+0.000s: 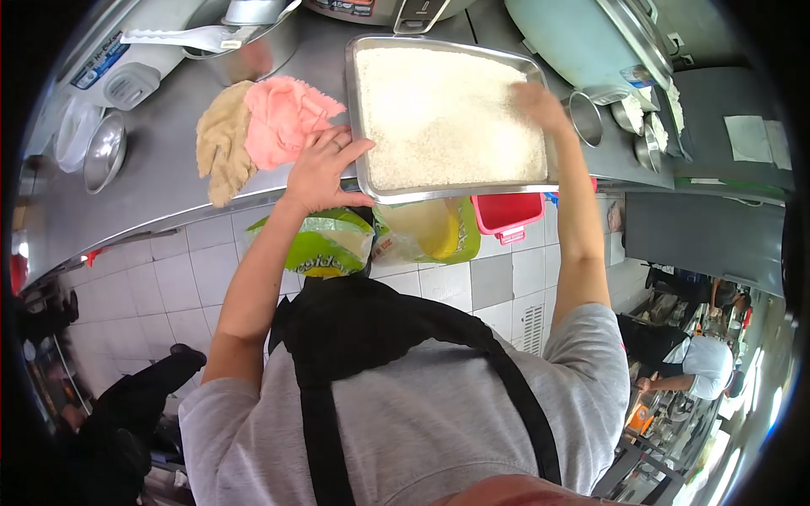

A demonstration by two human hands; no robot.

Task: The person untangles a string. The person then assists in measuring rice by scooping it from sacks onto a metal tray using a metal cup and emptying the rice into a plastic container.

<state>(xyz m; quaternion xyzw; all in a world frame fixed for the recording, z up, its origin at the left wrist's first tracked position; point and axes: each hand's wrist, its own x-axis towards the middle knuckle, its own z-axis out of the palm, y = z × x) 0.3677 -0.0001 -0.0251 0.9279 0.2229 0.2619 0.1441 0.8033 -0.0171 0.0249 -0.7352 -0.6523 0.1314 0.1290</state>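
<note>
A rectangular metal tray on the steel counter holds a wide layer of pale, coarse, crumb-like material; its exact kind is unclear. My left hand grips the tray's near left corner, with thumb and index finger spread along the rim. Over the right part of the crumbs is my right hand, smeared by motion, so its fingers cannot be made out. A pink cloth lies just beyond my left hand, beside a tan cloth.
Metal bowls and a pot stand at the left. A large pale container and a metal cup are right of the tray. Below the counter are green bags and a red bin. Other people are nearby.
</note>
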